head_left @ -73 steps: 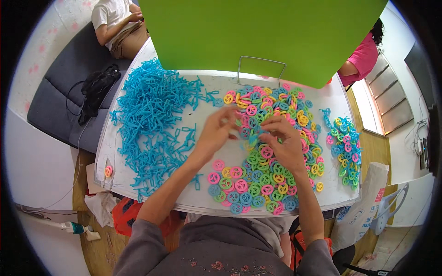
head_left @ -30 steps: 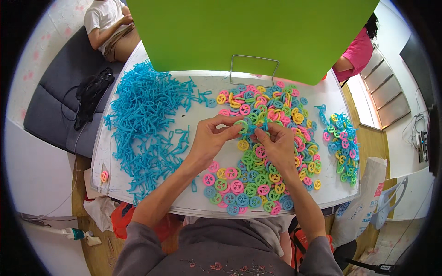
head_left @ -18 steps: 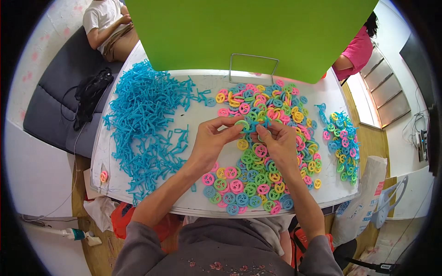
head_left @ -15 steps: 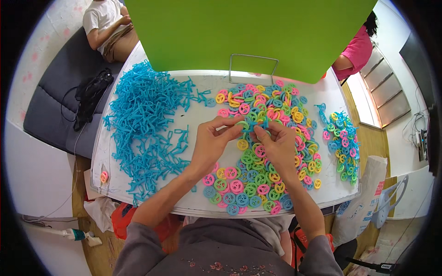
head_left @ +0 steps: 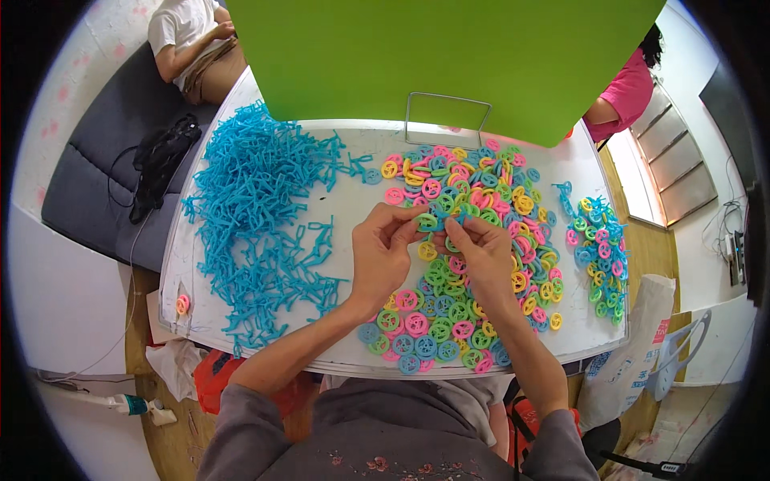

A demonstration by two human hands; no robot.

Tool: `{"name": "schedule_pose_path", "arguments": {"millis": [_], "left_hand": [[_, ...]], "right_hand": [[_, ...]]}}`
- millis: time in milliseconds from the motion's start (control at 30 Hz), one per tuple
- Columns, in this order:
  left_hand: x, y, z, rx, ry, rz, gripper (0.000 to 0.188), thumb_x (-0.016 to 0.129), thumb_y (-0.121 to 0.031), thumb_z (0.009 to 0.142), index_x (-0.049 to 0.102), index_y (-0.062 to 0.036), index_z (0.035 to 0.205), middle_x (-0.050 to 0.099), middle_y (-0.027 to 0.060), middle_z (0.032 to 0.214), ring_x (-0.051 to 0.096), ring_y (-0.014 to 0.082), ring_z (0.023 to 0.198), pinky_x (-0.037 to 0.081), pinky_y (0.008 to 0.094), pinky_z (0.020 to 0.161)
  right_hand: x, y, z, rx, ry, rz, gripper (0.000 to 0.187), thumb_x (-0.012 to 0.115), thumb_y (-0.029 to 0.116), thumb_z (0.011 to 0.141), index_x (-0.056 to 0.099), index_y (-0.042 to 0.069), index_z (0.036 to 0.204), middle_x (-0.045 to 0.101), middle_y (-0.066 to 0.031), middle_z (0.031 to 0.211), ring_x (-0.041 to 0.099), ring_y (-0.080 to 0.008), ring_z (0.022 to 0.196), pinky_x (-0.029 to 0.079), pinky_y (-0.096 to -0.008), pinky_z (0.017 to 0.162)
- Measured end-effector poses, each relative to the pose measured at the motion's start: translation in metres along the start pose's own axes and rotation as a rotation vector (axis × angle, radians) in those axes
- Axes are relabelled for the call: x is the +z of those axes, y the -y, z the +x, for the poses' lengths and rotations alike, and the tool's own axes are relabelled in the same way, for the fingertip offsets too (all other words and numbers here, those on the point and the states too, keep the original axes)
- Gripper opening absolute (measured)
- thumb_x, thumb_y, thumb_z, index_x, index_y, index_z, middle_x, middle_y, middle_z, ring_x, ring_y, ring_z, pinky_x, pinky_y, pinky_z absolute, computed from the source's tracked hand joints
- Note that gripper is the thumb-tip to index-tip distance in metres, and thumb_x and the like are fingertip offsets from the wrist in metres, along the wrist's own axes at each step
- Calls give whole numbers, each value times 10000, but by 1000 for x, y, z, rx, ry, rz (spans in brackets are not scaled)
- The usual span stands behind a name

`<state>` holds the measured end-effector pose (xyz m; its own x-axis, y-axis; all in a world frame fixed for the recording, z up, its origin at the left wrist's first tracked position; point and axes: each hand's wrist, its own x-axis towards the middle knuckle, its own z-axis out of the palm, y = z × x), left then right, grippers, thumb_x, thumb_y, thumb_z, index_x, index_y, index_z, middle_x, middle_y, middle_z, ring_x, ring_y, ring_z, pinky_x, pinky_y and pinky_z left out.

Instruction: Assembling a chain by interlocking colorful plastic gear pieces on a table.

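Note:
My left hand (head_left: pixel 383 252) and my right hand (head_left: pixel 481 250) meet over the middle of the white table (head_left: pixel 353 192), fingertips pinched together on a small green plastic ring and a blue piece (head_left: pixel 437 220). Under and around them lies a wide spread of plastic rings (head_left: pixel 457 313) in pink, green, yellow and blue. A big heap of blue plastic stick pieces (head_left: pixel 261 216) covers the table's left side, just left of my left hand.
A green board (head_left: pixel 449 56) stands behind a wire frame (head_left: pixel 445 119) at the table's far edge. Assembled ring pieces (head_left: pixel 600 252) pile up at the right edge. One person sits on a grey sofa (head_left: pixel 96 184) at far left, another in pink at far right.
My hands have drawn together from the ring pile to the table's middle, where both now pinch the same small pieces. The piles have not moved.

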<state>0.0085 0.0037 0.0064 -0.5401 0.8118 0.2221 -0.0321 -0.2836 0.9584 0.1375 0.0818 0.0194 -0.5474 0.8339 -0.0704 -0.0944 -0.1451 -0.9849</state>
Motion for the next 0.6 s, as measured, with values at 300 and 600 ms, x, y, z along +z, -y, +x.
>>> {"name": "schedule_pose_path", "arguments": {"millis": [300, 600], "left_hand": [[0, 9, -2, 144, -16, 154, 187, 470, 101, 897, 598, 50, 1024, 591, 88, 991, 621, 167, 910, 547, 309, 830], [-2, -3, -2, 166, 29, 322, 226, 470, 104, 889, 627, 30, 1035, 536, 84, 1006, 611, 153, 852, 563, 277, 768]], "right_hand": [[6, -4, -1, -34, -56, 55, 191, 633, 142, 890, 649, -43, 936, 671, -73, 835, 645, -120, 735, 525, -233, 665], [12, -10, -6, -216, -180, -189, 154, 642, 87, 874, 655, -54, 937, 673, -60, 792, 634, -92, 698, 483, -203, 595]]}}
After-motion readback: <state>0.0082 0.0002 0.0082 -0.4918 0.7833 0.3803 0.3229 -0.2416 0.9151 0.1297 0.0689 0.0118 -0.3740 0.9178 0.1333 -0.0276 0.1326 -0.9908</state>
